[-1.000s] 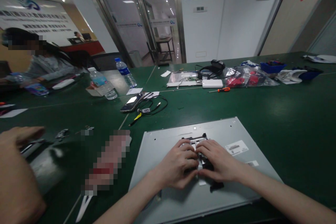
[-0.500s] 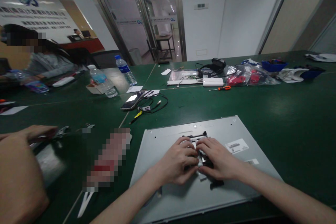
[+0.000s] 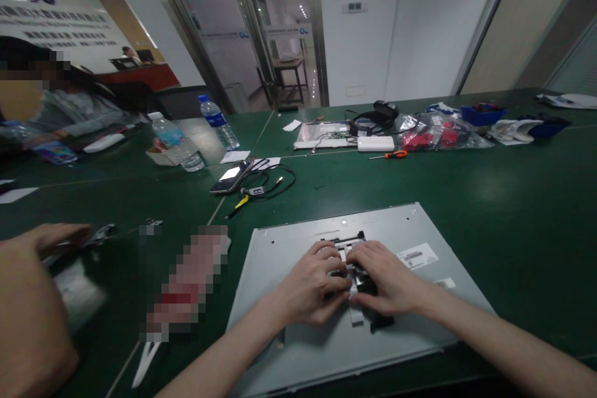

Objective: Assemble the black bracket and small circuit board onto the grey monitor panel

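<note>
A flat grey metal panel, with white labels at its right, lies before me on the green table. On its middle rests a small black and silver assembly, partly hidden by my hands. A pale strip and a dark piece stick out at its near end. My left hand grips the assembly's left side with curled fingers. Opposite it, my right hand is closed about the right side, thumb at the near end. The fingertips of both hands almost meet; exactly what they pinch is hidden.
A neighbour's arm holds a dark item at the left. A blurred-out fan-shaped object lies beside the panel. Farther back are a phone, black cables, water bottles, an orange screwdriver and plastic bags.
The view has shifted slightly, so everything sits a little farther left. My fingers have moved slightly on the assembly, and more of the pale strip shows below them.
</note>
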Demonstrator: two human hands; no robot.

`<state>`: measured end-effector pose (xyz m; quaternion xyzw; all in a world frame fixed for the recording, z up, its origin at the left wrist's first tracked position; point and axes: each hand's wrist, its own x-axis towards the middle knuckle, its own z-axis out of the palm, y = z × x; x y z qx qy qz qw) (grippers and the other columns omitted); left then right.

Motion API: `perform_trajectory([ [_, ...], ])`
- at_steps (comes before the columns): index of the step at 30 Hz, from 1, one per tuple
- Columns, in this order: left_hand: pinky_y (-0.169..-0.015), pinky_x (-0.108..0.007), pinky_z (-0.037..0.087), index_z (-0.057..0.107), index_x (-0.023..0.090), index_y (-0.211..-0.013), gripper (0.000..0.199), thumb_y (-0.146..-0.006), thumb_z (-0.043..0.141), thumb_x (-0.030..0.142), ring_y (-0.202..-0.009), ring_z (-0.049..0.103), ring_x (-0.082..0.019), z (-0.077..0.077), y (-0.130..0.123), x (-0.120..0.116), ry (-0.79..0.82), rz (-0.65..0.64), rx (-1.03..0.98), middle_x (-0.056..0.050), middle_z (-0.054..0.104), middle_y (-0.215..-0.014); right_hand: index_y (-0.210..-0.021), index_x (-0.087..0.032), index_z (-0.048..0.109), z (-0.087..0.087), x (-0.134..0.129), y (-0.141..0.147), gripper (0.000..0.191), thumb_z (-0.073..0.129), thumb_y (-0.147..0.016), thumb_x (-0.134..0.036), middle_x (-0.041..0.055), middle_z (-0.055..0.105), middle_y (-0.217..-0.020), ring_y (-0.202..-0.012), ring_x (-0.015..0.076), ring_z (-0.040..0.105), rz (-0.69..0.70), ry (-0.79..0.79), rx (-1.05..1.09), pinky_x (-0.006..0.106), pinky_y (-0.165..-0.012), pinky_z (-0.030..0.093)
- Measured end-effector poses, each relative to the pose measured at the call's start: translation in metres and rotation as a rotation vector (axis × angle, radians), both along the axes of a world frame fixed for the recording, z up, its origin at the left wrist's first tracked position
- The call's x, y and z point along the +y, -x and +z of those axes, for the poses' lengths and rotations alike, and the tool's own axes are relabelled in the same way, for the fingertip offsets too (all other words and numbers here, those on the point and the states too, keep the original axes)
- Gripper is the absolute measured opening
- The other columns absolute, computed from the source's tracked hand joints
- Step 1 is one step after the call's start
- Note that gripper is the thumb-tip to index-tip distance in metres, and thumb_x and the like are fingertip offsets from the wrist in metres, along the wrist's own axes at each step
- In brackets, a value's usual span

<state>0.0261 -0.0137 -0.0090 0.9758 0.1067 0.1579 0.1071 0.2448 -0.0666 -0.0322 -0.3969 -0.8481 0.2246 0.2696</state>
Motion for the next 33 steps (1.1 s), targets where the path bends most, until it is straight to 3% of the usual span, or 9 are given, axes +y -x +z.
perform_trajectory([
  [19,-0.1,-0.049,0.04,0.071,0.022,-0.093,0.012,-0.089,0.061,0.029,-0.096,0.061,-0.025,-0.0002,-0.0003,-0.001,-0.019,0.004,-0.003,-0.005,0.07,-0.094,-0.113,-0.02,0.055,-0.0096,0.0017,0.0001,0.033,0.07,-0.086,-0.032,0.0093,0.061,-0.114,-0.109,0.0274,0.053,0.023,-0.028,-0.012,0.046,-0.097,0.043],
  [33,-0.102,-0.049,0.039,0.07,0.023,-0.093,0.011,-0.088,0.061,0.026,-0.097,0.061,-0.025,-0.0012,-0.0004,-0.0012,-0.01,-0.004,-0.006,-0.004,0.07,-0.092,-0.114,-0.021,0.054,-0.0048,0.0001,0.0003,0.035,0.066,-0.082,-0.025,0.0102,0.06,-0.119,-0.111,0.0277,0.052,0.023,-0.022,-0.007,0.046,-0.098,0.043],
])
